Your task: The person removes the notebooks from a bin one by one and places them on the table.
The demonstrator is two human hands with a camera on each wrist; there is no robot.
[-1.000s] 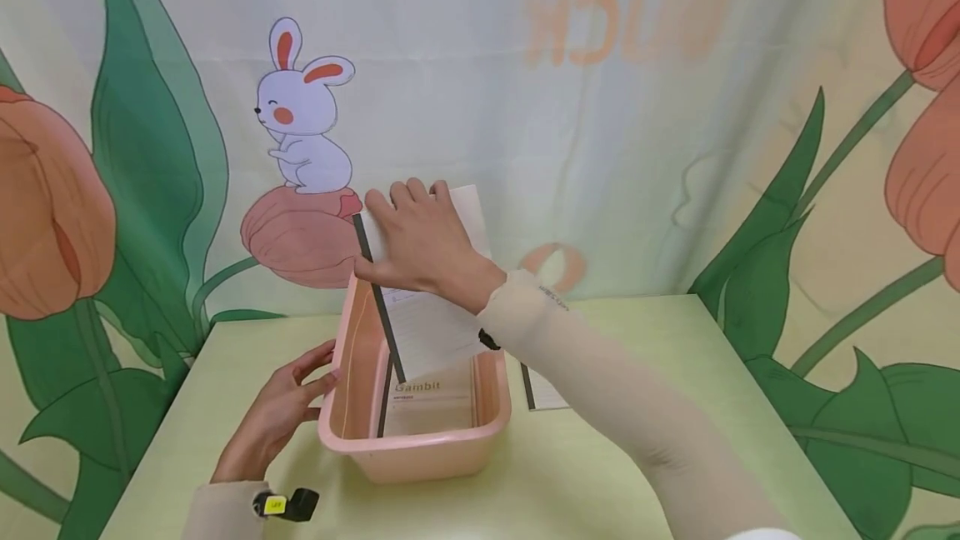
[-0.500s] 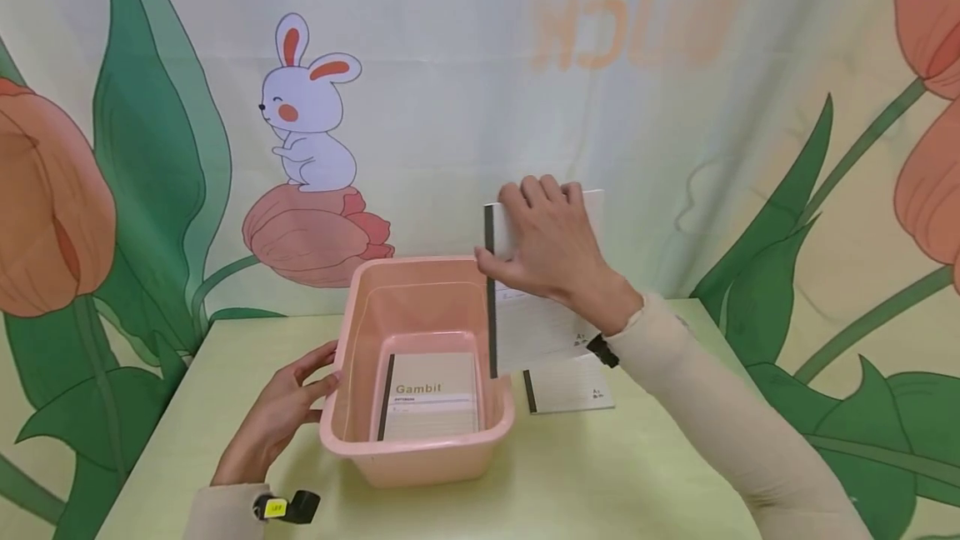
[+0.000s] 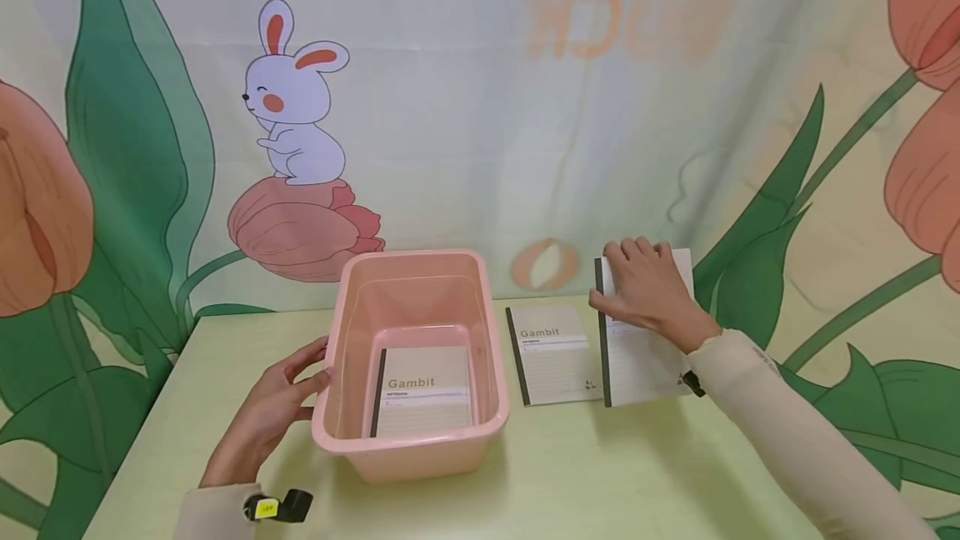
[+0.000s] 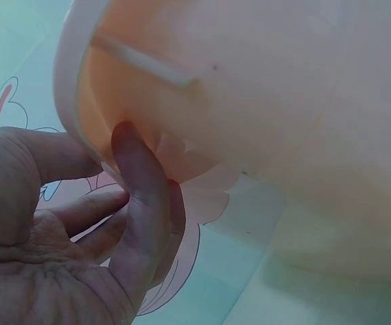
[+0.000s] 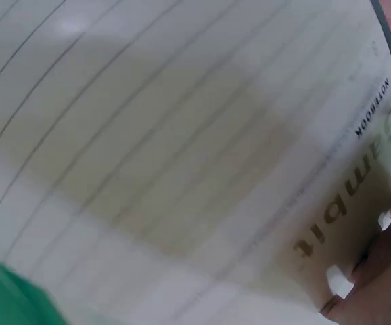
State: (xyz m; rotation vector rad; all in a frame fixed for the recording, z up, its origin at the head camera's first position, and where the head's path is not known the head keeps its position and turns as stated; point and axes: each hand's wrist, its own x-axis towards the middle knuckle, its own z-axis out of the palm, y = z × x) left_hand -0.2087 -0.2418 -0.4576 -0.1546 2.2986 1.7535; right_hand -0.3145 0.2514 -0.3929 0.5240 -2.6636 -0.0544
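Note:
My right hand [image 3: 651, 290] grips a white notebook [image 3: 641, 365] by its upper part, thumb near the dark spine. This notebook is tilted up just right of a second "Gambit" notebook [image 3: 555, 357] lying flat on the table. Ruled lines and "NOTEBOOK" print on the held notebook's cover [image 5: 182, 149] fill the right wrist view. With thumb and fingers my left hand [image 3: 273, 402] pinches the left rim of a pink plastic basin [image 3: 416, 457]. In the left wrist view the fingers [image 4: 141, 203] curl at the basin's rim [image 4: 65, 88]. Another Gambit notebook [image 3: 423, 407] lies inside on the basin's floor.
Beneath everything is a pale green table [image 3: 555, 473]. A curtain [image 3: 465, 107] printed with a rabbit and tulips hangs behind the table's far edge.
My right hand has carried its notebook from above the basin to the right and lower, past the notebook lying on the table. The left hand has stayed at the basin's rim.

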